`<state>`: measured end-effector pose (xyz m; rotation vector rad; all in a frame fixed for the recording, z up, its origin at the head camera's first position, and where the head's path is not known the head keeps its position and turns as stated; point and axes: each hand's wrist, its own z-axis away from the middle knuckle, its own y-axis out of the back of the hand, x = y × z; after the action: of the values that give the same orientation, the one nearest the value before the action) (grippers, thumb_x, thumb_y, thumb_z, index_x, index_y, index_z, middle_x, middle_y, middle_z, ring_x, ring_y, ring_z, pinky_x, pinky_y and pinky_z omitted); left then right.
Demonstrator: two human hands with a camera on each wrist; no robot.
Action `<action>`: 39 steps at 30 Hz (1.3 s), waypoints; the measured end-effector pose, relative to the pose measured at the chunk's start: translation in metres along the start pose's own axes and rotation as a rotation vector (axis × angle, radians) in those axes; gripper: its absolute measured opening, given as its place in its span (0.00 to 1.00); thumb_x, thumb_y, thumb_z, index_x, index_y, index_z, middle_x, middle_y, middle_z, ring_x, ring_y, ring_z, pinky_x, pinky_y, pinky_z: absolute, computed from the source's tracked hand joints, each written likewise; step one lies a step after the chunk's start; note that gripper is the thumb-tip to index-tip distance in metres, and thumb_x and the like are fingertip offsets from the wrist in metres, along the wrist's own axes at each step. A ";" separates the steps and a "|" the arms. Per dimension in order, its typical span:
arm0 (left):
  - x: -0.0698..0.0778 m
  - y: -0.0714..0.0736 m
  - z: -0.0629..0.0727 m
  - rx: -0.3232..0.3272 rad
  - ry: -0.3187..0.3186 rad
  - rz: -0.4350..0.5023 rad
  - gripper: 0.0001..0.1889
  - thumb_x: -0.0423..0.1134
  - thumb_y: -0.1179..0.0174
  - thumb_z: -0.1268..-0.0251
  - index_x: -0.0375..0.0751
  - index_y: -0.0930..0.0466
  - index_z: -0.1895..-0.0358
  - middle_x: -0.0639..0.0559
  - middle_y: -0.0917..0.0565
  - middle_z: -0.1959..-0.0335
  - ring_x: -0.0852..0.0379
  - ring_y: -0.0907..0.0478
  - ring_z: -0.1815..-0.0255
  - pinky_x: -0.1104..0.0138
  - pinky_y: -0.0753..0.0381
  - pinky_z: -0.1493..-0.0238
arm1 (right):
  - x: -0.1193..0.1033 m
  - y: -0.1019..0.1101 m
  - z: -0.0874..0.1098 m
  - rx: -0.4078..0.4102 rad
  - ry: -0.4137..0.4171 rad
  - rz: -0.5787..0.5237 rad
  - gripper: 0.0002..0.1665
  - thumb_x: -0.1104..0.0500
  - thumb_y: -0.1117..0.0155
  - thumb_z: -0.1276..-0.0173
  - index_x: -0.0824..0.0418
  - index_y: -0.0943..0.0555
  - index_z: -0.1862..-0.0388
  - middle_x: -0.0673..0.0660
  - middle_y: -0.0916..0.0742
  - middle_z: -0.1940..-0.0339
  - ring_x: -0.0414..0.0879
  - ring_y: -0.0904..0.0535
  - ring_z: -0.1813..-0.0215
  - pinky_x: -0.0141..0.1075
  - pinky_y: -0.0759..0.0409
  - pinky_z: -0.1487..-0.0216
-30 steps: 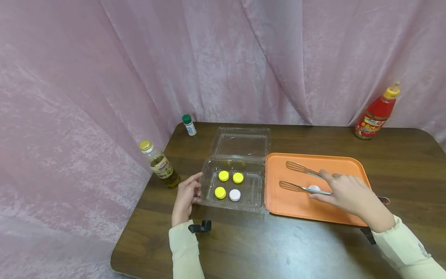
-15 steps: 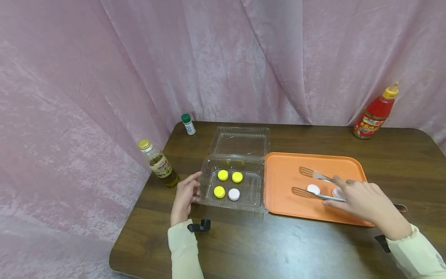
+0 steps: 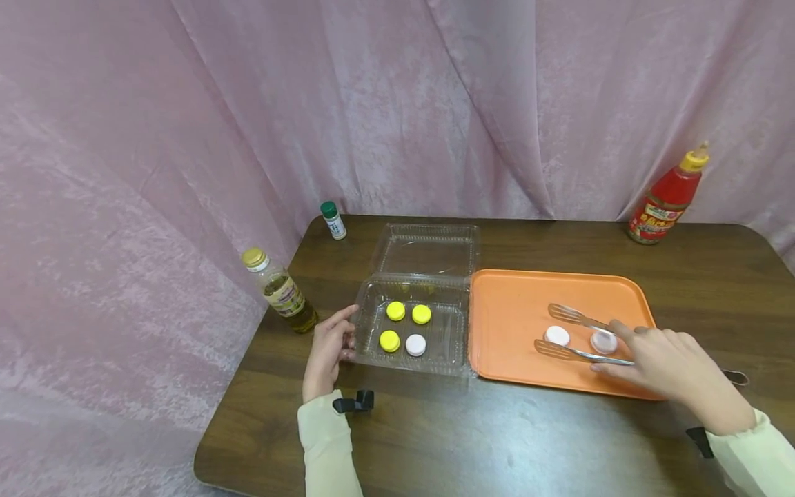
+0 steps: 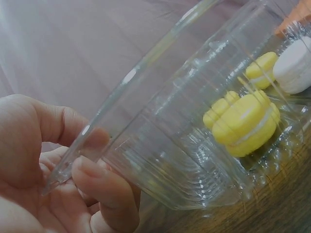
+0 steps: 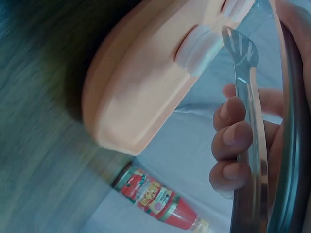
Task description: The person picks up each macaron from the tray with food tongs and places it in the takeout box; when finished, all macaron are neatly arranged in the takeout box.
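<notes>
Right hand grips the tongs, tips apart near macarons on the tray; left hand pinches the box; an off-centre squeeze could skid a macaron.

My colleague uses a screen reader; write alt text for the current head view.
A person's right hand holds metal tongs over an orange tray bearing two white macaron-shaped pieces; the left hand holds the edge of an open clear container with three yellow pieces and one white piece inside.

So this brown table is holding an oil bottle left, green-capped shaker far left, clear clamshell middle, orange tray right, red sauce bottle far right.
</notes>
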<state>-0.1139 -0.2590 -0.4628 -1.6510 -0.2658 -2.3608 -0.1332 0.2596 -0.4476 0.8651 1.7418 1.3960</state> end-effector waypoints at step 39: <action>0.000 0.000 0.001 0.002 -0.008 -0.026 0.27 0.28 0.54 0.32 0.43 0.24 0.31 0.50 0.31 0.71 0.59 0.36 0.77 0.71 0.35 0.82 | -0.004 0.016 0.002 -0.021 0.060 -0.080 0.24 0.42 0.27 0.38 0.55 0.16 0.51 0.40 0.29 0.84 0.36 0.33 0.82 0.40 0.33 0.82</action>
<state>-0.1135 -0.2592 -0.4623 -1.6670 -0.2930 -2.3724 -0.1283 0.2599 -0.4314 0.7414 1.7843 1.3983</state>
